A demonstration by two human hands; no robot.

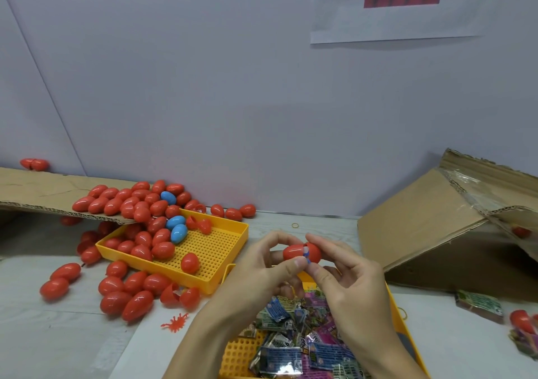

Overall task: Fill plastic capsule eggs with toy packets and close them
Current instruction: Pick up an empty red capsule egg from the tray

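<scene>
While the left hand (262, 265) pinches one half of the red capsule egg (301, 252) and the right hand (346, 274) pinches the other, with a scrap of blue toy packet (305, 255) showing in the seam – held up over the counter's near edge, above the yellow tray of packets (406, 320). Likely snag: foil caught between the rims, so no clean snap shut; perhaps a torn wrapper or a shell springing apart under a hard squeeze. Better tucked in fully before pressing. Another risk – a slip of the smooth shell from the fingertips, dropping into the loose packets (294, 349) below.

Left to right across the pale grey counter (72, 335): at the far left corner a cardboard flap (35, 192) heaped with closed red eggs (131, 201), spilling down into a perforated yellow tray (215, 250) with a few blue eggs (176, 227) among them; more red eggs loose toward the near left edge, one lying open (180, 294), and a small red splat toy (174, 322) beside it. Easy to knock rolling with an elbow. Toward the far edge at middle, a rubber band (295, 225). At the right edge, a tipped cardboard box (422, 233), a green packet (479, 306), another red egg (521, 320). Behind, a plain pale wall (233, 87) with a white sheet of paper (407, 14) bearing a red bar.
</scene>
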